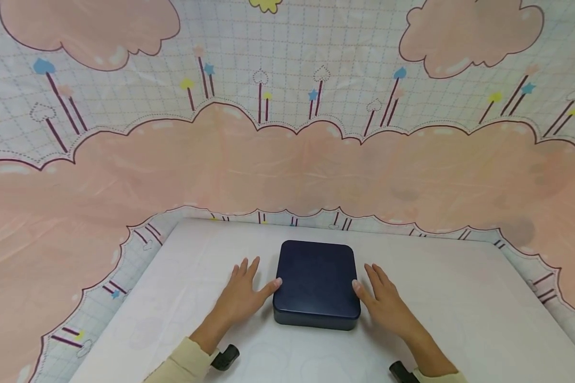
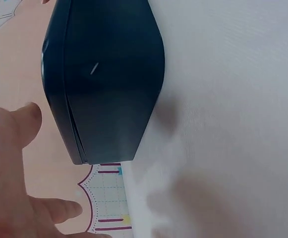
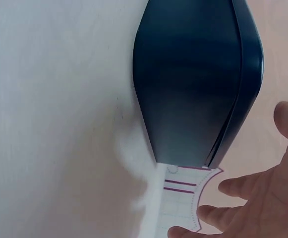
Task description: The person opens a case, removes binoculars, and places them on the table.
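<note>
In the lower middle of the head view, my dark navy box [image 1: 316, 279] lies flat on the white counter [image 1: 460, 287]. Seen from above it is a squarish slab with generously rounded corners, a little taller than wide, and its upper edge slants slightly down toward the right. The lid [image 1: 313, 274] is smooth and plain, with a soft satin sheen and a paler gleam along its rounded lower edge.

In both wrist views the box's sides look deeper, a blackish blue-green. A thin seam [image 2: 65, 64] runs along just beneath the lid and widens to a narrow slit toward the lower end in each picture. A short, pale slanting mark [image 2: 94, 68] shows on the side in the upper middle of the left wrist view.

My left hand [image 1: 239, 295] is spread at the box's left, and my right hand [image 1: 383, 303] is spread at its right. In the head view both thumbs overlap the lid's edges, but the wrist views show a gap beside each: they are near the box, apart from it.
</note>
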